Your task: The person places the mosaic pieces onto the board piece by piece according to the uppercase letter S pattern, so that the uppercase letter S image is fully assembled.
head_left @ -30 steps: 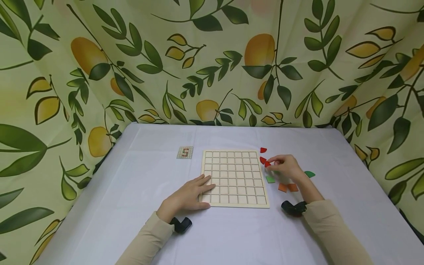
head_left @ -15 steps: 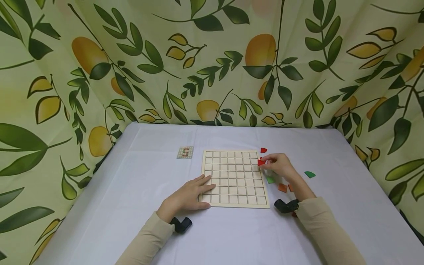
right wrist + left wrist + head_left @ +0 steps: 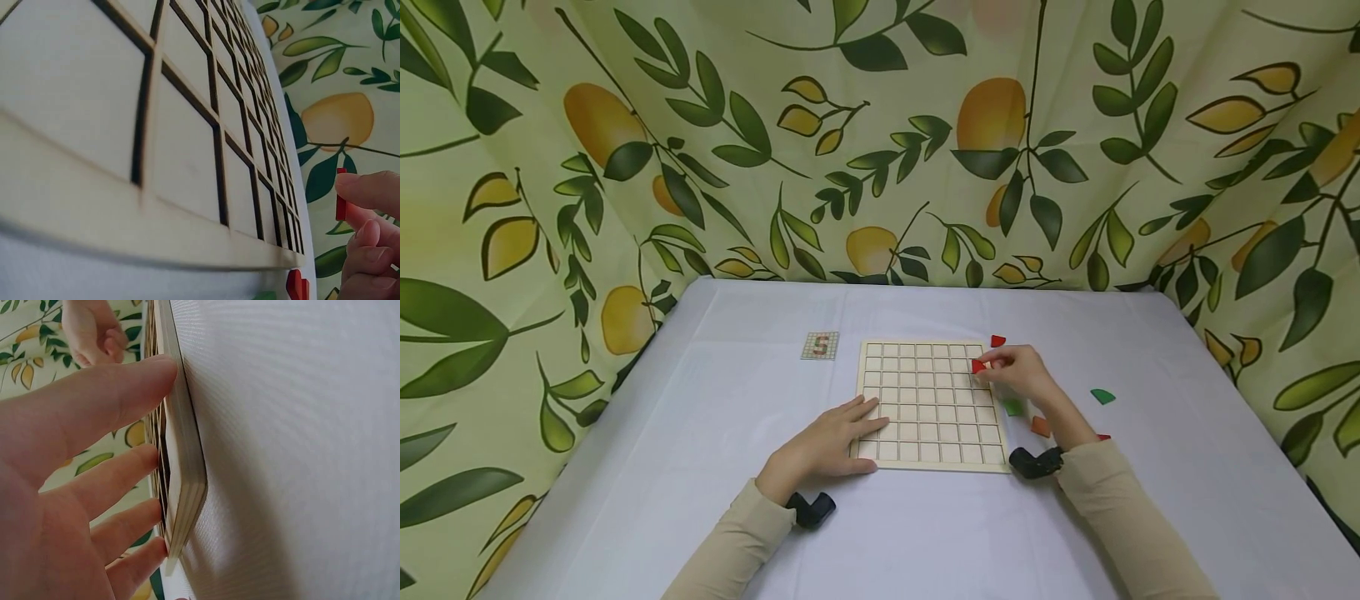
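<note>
A pale wooden grid board [image 3: 928, 412] lies on the white table. My left hand [image 3: 820, 437] rests with spread, nearly straight fingers on its lower left edge; in the left wrist view the thumb [image 3: 134, 387] lies across the board's side. Over the upper right cells, my right hand [image 3: 1026, 372] pinches a small red rounded tile [image 3: 977, 367] between thumb and index finger. The right wrist view shows this tile [image 3: 341, 206] edge-on, raised above the grid. Below it, other red tiles [image 3: 295, 285] lie beside the board's edge.
Right of the board lie a red tile [image 3: 997, 341], a green square [image 3: 1013, 407], an orange square [image 3: 1041, 426] and a green quarter-round [image 3: 1102, 396]. A small gridded pattern card [image 3: 819, 346] is at the back left. A leaf-and-fruit print curtain [image 3: 865, 167] hangs behind the table.
My right hand has moved left from the loose tiles to over the board's upper right, carrying the red tile. The left hand has stayed in place.
</note>
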`<act>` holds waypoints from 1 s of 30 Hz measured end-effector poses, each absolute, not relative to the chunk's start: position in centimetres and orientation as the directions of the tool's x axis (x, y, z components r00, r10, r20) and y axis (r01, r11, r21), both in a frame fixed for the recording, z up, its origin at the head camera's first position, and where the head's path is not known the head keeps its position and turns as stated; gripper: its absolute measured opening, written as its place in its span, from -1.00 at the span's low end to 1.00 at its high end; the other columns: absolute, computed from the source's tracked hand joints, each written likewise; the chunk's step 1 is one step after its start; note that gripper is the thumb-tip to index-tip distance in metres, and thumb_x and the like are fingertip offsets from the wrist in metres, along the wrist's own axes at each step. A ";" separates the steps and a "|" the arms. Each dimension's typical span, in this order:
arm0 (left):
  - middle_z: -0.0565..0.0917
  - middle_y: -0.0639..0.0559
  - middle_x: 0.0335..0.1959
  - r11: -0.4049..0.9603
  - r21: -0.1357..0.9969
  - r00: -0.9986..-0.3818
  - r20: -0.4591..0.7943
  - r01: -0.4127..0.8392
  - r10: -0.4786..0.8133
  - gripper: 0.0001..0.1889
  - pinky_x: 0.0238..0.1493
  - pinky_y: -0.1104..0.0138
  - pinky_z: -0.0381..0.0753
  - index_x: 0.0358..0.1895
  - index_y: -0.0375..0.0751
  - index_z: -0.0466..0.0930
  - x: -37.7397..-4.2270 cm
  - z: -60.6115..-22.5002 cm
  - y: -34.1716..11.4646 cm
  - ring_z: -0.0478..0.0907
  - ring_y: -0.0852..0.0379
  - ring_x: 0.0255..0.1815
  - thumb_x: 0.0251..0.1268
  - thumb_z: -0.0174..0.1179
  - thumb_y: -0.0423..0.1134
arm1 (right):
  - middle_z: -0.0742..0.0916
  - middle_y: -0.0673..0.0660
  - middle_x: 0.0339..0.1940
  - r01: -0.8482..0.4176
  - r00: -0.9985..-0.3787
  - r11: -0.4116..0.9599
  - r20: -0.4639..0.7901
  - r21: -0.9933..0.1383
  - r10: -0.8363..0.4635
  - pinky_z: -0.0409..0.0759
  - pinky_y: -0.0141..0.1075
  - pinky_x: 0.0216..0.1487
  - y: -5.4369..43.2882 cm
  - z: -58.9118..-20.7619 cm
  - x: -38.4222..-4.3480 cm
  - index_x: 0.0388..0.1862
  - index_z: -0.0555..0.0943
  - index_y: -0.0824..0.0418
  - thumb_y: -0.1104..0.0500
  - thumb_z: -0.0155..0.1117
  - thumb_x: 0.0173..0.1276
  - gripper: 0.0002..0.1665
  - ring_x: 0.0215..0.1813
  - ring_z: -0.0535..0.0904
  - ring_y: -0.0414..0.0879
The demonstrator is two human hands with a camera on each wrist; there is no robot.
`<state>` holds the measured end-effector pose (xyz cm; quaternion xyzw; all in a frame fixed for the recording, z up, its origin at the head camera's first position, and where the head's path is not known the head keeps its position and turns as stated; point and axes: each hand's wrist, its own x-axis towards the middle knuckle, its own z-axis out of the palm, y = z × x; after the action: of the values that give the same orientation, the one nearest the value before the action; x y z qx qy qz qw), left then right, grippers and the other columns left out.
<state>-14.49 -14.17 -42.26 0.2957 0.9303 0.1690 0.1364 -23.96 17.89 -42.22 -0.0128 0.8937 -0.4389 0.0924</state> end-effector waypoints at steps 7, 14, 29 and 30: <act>0.19 -0.13 0.54 0.771 0.401 -0.792 -0.157 0.495 0.590 -0.32 0.49 -0.13 0.22 0.39 -0.05 0.36 -14.5 -42.2 -14.2 0.08 -0.19 0.58 0.20 0.28 0.01 | 0.46 -0.08 -0.62 0.023 -0.978 0.585 -0.141 -0.811 -0.157 0.34 -0.44 -0.44 17.3 -42.8 -24.4 -0.06 0.67 0.39 0.22 0.42 0.16 -0.61 -0.48 0.33 -0.22; 0.20 -0.13 0.54 0.772 0.402 -0.794 -0.155 0.493 0.588 -0.33 0.49 -0.13 0.22 0.38 -0.06 0.37 -14.5 -42.3 -14.1 0.08 -0.19 0.58 0.19 0.29 0.01 | 0.44 -0.09 -0.62 0.025 -0.976 0.571 -0.145 -0.821 -0.165 0.31 -0.43 -0.40 16.6 -43.0 -24.8 -0.06 0.67 0.39 0.18 0.44 0.16 -0.59 -0.43 0.32 -0.21; 0.20 -0.12 0.54 0.772 0.401 -0.794 -0.155 0.493 0.588 -0.33 0.49 -0.13 0.22 0.39 -0.05 0.36 -14.4 -42.2 -14.1 0.08 -0.19 0.58 0.20 0.28 0.01 | 0.45 -0.06 -0.62 0.032 -0.975 0.554 -0.147 -0.832 -0.164 0.27 -0.44 -0.51 15.3 -43.6 -25.8 -0.05 0.67 0.38 0.22 0.42 0.17 -0.62 -0.48 0.29 -0.19; 0.20 -0.12 0.54 0.771 0.402 -0.794 -0.154 0.494 0.588 -0.33 0.49 -0.13 0.22 0.39 -0.05 0.36 -14.5 -42.3 -14.1 0.08 -0.19 0.58 0.20 0.28 0.01 | 0.45 -0.07 -0.62 0.031 -0.975 0.552 -0.147 -0.833 -0.167 0.27 -0.44 -0.51 15.1 -43.6 -25.8 -0.05 0.67 0.38 0.22 0.42 0.17 -0.62 -0.48 0.29 -0.19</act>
<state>-14.45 -14.15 -42.26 0.2906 0.9311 0.1730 0.1367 -25.81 15.13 -43.59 -0.0387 0.8746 -0.4717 0.1048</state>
